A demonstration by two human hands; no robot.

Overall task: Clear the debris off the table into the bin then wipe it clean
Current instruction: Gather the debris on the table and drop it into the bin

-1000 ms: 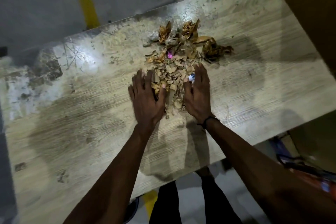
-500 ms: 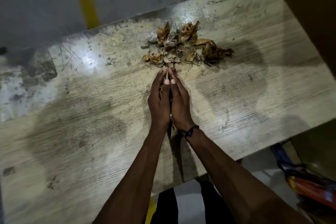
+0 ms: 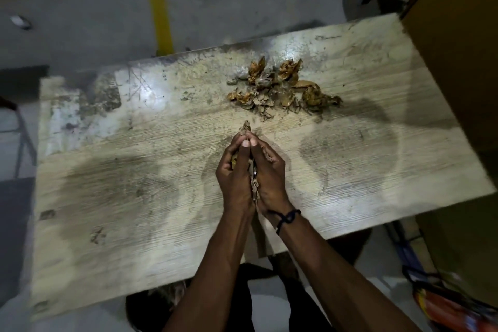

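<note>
- A person's two bare forearms reach forward over a pale, wood-grain tabletop [image 3: 113, 197], seen from above.
- The left hand [image 3: 235, 172] and right hand [image 3: 270, 174] are pressed together palm to palm, thumbs side by side on top.
- Their grip is narrow and closed around a handful of debris [image 3: 253, 184]: dry, brown, leaf-like scraps that show in the seam between the palms.
- One scrap [image 3: 245, 125] pokes out beyond the fingertips.
- The hands appear to be raised slightly above the tabletop, though the blur makes this hard to judge.
- A dark cord bracelet [image 3: 286, 217] circles the right wrist.
- The remaining debris pile [image 3: 280, 89] lies on the tabletop beyond the hands, toward the far edge, apart from the fingertips. It is a loose spread of curled brown and grey fragments.
- The tabletop surface is dusty, with scratches and worn patches at its left end [image 3: 102, 94] and fine crumbs scattered around the pile.
- A large brown cardboard box [image 3: 458, 48] stands at the right end of the tabletop.
- A yellow line [image 3: 160, 13] runs across the grey floor beyond the tabletop.
- The person's dark trousers [image 3: 242, 291] show beneath the near edge.
</note>
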